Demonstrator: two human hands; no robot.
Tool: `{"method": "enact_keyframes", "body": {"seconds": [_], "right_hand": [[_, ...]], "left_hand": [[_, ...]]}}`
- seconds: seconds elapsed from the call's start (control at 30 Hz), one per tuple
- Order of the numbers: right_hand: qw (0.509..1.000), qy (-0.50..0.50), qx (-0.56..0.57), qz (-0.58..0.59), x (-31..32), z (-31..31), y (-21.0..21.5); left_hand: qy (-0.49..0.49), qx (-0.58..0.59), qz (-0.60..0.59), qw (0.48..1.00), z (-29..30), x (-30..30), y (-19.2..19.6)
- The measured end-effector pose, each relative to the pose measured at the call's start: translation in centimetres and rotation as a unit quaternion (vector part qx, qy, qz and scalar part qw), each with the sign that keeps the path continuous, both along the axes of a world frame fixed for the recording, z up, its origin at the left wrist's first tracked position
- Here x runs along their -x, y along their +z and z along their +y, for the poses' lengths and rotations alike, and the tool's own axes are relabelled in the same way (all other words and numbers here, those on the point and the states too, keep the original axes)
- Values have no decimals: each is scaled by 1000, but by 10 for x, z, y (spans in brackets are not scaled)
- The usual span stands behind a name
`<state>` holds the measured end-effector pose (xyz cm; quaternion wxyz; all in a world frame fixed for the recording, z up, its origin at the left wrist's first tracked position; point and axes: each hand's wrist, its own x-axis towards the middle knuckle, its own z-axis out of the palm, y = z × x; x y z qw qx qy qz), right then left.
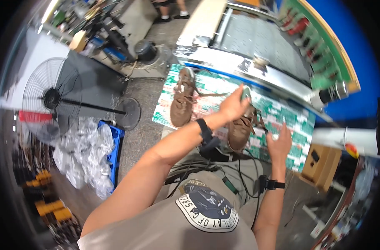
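We've got a pair of brown shoes on the bench [299,155] with the patterned top: one shoe [183,102] stands at the bench's left end, a lace [211,95] trailing across, and its partner [238,135] sits at the middle of the bench's near side. Both toes point toward us, which we'd judge keeps the openings and lacing easy to reach. Our left hand [235,107], over the bench's middle, has its fingers curled around a pale piece [245,92] at that partner's far end, maybe to steady it; lining or separate item, we can't tell. And our right hand [280,143], over the bench's right half, fingers extended, sits beside the loose laces; blur hides whether it's pinching anything. Beyond the bench there's a belt machine [256,37], close enough, we reckon, to pass things across. Left of the bench, a fan [51,99] stands near plastic bags [86,150] gathered in a blue crate [118,137], probably to contain them; right of it, a carton [321,166].
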<state>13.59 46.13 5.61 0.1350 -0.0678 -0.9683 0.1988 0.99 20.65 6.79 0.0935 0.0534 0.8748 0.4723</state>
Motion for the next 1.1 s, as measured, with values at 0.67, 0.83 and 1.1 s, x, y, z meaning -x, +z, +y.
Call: {"method": "enact_keyframes", "body": {"seconds": [0.67,0.83,1.1], "right_hand": [[930,-56,338,-132,29,-137,-3],[764,11,592,-256,84,-119,86],[924,333,120,-146,360,-256,166]], "left_hand": [[208,-22,83,974,-202,-30,-23],[203,0,103,974,-217,-32,-27],[174,2,68,982,-229,-35,-26]]}}
